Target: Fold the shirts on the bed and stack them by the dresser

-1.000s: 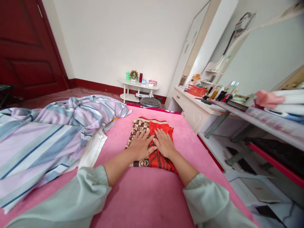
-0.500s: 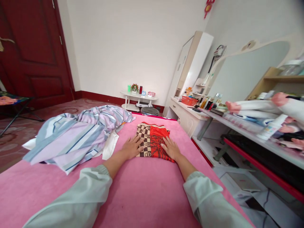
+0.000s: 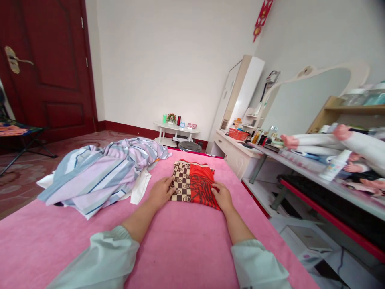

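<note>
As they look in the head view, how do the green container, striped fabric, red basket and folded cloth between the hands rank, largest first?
1. Striped fabric
2. Folded cloth
3. Red basket
4. Green container
Farther things look smaller here.

Striped cloth [image 3: 99, 172] (crumpled), dark red door [image 3: 57, 90], framed mirror [image 3: 309, 100], red basket [image 3: 237, 134]

This looks like a bedroom in someone's home — a broad bed [image 3: 180, 257] under a plush pink cover fills the foreground, with rumpled striped fabric [image 3: 99, 172] heaped to one side. Along the right stands a white dressing table [image 3: 234, 150] with small bottles [image 3: 261, 138] and a curvy-framed mirror [image 3: 309, 104], while a dark red panelled door [image 3: 63, 60] and a low white table [image 3: 177, 128] bearing a potted plant [image 3: 171, 117] — all household furnishings — complete the room.
</note>
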`<move>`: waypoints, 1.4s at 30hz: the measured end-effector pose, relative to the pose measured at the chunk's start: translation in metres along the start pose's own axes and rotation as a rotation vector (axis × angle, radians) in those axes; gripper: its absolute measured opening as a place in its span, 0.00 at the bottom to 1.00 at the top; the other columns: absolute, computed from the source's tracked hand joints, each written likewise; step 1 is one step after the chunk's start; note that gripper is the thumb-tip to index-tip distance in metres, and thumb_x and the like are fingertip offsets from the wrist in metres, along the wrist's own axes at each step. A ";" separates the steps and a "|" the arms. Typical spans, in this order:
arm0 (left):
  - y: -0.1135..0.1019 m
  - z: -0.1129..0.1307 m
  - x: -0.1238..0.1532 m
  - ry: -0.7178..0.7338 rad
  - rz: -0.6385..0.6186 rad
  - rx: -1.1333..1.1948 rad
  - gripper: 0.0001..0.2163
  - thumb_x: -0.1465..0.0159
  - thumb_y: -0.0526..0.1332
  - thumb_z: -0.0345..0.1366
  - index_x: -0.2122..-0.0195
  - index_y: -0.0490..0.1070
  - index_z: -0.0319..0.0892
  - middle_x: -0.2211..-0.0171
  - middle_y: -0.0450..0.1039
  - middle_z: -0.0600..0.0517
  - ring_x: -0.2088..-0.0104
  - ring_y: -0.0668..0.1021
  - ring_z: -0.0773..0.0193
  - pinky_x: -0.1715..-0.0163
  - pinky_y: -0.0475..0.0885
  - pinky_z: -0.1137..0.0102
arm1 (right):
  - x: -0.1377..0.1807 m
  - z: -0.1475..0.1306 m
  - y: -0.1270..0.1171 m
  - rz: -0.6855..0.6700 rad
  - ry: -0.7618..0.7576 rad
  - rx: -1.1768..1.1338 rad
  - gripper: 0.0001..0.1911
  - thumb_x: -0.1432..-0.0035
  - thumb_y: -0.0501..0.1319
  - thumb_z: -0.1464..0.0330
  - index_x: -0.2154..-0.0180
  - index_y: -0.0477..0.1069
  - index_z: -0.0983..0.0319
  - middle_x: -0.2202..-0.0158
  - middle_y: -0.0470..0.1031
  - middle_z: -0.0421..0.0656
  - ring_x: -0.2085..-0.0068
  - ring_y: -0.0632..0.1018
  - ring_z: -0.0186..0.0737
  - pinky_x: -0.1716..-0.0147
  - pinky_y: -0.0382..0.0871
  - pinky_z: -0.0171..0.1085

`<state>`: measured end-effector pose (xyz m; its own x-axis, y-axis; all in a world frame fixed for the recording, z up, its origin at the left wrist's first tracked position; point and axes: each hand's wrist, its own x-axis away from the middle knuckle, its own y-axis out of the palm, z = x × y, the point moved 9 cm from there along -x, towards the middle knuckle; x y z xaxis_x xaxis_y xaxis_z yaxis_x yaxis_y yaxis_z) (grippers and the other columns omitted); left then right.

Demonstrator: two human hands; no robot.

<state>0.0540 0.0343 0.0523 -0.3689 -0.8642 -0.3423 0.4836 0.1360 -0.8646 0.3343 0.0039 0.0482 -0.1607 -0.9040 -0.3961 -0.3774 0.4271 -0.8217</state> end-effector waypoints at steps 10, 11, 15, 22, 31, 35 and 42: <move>-0.029 -0.013 0.010 -0.315 0.003 -0.230 0.26 0.40 0.49 0.57 0.69 0.77 0.41 0.67 0.78 0.40 0.60 0.77 0.48 0.56 0.63 0.57 | 0.012 0.017 -0.024 -0.100 0.325 0.261 0.23 0.42 0.51 0.50 0.66 0.76 0.57 0.65 0.79 0.45 0.61 0.78 0.45 0.64 0.67 0.39; -0.028 -0.012 0.010 -0.307 -0.007 -0.240 0.27 0.40 0.49 0.58 0.69 0.77 0.40 0.68 0.78 0.39 0.61 0.77 0.47 0.57 0.64 0.57 | 0.013 0.016 -0.024 -0.119 0.343 0.293 0.24 0.43 0.51 0.48 0.67 0.76 0.58 0.66 0.79 0.46 0.61 0.78 0.46 0.64 0.66 0.39; -0.021 -0.011 0.009 -0.294 -0.037 -0.224 0.26 0.40 0.48 0.58 0.69 0.76 0.41 0.67 0.78 0.40 0.62 0.78 0.49 0.62 0.66 0.60 | 0.011 0.004 -0.019 -0.162 0.316 0.345 0.25 0.45 0.52 0.46 0.67 0.75 0.59 0.65 0.79 0.47 0.61 0.78 0.46 0.64 0.66 0.39; -0.021 -0.014 0.008 -0.330 -0.044 -0.200 0.18 0.37 0.48 0.44 0.67 0.77 0.44 0.64 0.79 0.43 0.60 0.78 0.52 0.63 0.67 0.65 | 0.011 -0.005 -0.010 -0.155 0.275 0.371 0.16 0.44 0.53 0.56 0.67 0.74 0.58 0.65 0.79 0.46 0.61 0.78 0.45 0.65 0.66 0.38; -0.026 -0.007 0.007 -0.262 0.035 -0.221 0.17 0.42 0.54 0.36 0.52 0.72 0.46 0.55 0.74 0.45 0.56 0.76 0.52 0.58 0.66 0.61 | 0.011 0.000 -0.010 -0.122 0.303 0.331 0.15 0.46 0.52 0.58 0.69 0.74 0.56 0.67 0.79 0.44 0.63 0.78 0.45 0.67 0.65 0.37; -0.026 0.003 0.006 -0.147 0.025 -0.231 0.15 0.42 0.53 0.32 0.57 0.75 0.45 0.56 0.73 0.45 0.56 0.75 0.53 0.56 0.65 0.61 | 0.012 0.001 -0.010 -0.119 0.306 0.319 0.15 0.46 0.52 0.58 0.69 0.74 0.56 0.67 0.79 0.44 0.63 0.78 0.44 0.67 0.64 0.37; -0.033 -0.003 0.007 -0.254 0.041 -0.288 0.17 0.37 0.49 0.41 0.62 0.75 0.39 0.63 0.76 0.41 0.60 0.77 0.51 0.60 0.67 0.61 | 0.012 -0.002 -0.010 -0.115 0.294 0.344 0.15 0.46 0.52 0.58 0.68 0.74 0.57 0.67 0.79 0.46 0.62 0.78 0.45 0.65 0.65 0.38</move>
<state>0.0329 0.0251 0.0768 -0.1282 -0.9429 -0.3075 0.2379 0.2717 -0.9325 0.3347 -0.0113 0.0527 -0.4056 -0.8913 -0.2025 -0.0917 0.2601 -0.9612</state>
